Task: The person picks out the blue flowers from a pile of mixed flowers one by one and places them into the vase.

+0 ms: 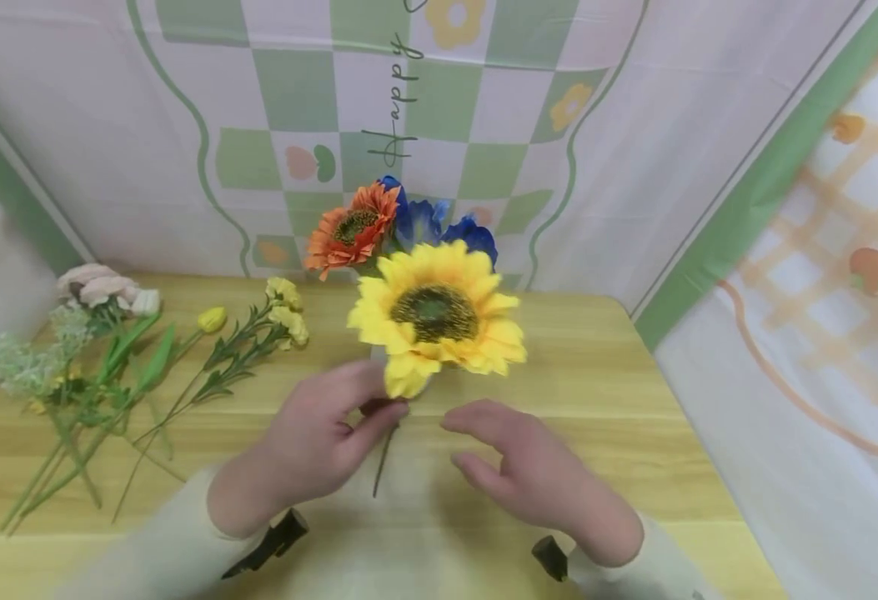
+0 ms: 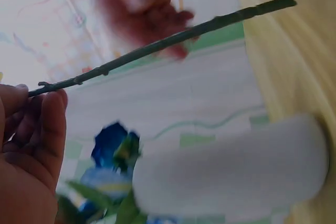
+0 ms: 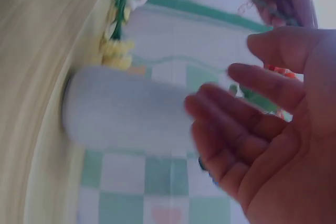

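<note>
My left hand (image 1: 326,429) pinches the stem (image 2: 173,39) of a yellow sunflower (image 1: 439,312), whose bloom faces up toward the head camera. The stem's bare lower end hangs below the fingers, above the table. My right hand (image 1: 521,462) holds nothing; its fingers are loosely bent beside the stem. Behind the sunflower stands a white vase (image 2: 231,169), mostly hidden by the bloom in the head view. An orange sunflower-like bloom (image 1: 353,227) and blue flowers (image 1: 419,223) rise from the vase.
On the left of the wooden table (image 1: 596,375) lie several loose stems: pink flowers (image 1: 101,287), a yellow tulip (image 1: 212,319), small yellow blooms (image 1: 288,321) and pale green sprigs (image 1: 41,354). A checked cloth (image 1: 296,92) hangs behind the table.
</note>
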Action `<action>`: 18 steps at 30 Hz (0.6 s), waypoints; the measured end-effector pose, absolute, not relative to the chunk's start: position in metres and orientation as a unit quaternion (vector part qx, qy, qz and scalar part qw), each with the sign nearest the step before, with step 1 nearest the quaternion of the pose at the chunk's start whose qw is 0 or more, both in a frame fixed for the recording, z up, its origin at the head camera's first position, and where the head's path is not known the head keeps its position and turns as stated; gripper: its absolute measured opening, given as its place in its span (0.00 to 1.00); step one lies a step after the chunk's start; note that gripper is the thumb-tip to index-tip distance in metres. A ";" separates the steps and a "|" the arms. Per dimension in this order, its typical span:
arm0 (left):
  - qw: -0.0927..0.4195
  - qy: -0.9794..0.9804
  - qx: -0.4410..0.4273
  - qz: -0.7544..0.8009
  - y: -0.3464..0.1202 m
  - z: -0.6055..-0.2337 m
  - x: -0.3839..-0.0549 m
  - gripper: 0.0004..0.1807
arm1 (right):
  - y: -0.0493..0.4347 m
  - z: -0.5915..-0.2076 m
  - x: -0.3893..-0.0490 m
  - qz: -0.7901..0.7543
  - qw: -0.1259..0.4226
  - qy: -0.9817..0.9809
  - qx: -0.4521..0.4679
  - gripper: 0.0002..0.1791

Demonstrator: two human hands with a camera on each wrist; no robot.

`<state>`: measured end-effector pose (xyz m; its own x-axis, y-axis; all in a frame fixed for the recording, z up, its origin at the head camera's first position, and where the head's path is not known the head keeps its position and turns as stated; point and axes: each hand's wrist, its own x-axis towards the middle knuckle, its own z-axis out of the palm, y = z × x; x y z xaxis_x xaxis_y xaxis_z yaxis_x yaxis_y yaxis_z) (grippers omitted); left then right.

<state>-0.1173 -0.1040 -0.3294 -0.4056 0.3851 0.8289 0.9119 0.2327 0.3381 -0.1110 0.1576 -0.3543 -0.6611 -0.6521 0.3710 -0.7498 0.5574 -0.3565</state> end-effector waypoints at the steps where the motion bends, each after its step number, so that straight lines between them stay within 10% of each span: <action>1: 0.296 -0.723 -0.452 -0.431 -0.099 -0.331 -0.116 0.07 | 0.154 -0.354 -0.111 0.264 0.101 -0.866 0.413 0.18; 18: 0.252 -0.708 -0.423 -0.507 -0.067 -0.345 -0.111 0.05 | 0.139 -0.355 -0.107 0.407 0.119 -0.814 0.397 0.08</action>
